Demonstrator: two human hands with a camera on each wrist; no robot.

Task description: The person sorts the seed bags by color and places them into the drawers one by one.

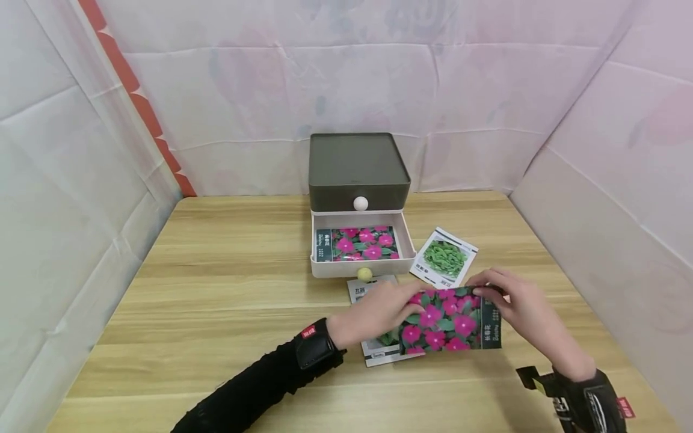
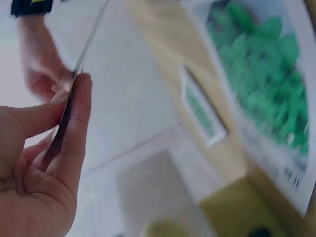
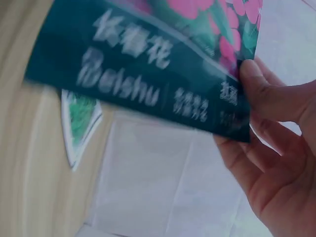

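Observation:
Both hands hold a seed packet (image 1: 452,322) printed with pink flowers above the table. My left hand (image 1: 379,310) pinches its left edge; in the left wrist view the packet (image 2: 74,94) shows edge-on between thumb and fingers. My right hand (image 1: 520,307) pinches the right, dark-green end, where the packet (image 3: 148,69) shows blurred lettering. A like pink-flower packet (image 1: 358,243) lies in the open white drawer (image 1: 363,267) of a small grey cabinet (image 1: 357,163). A green-bean packet (image 1: 445,257) lies to the drawer's right.
Under the held packet lie other white packets (image 1: 379,352) on the wooden table (image 1: 216,288). The drawer has a yellow knob (image 1: 365,274); the closed upper drawer has a white knob (image 1: 360,203). Pale cloth walls close in the table on three sides.

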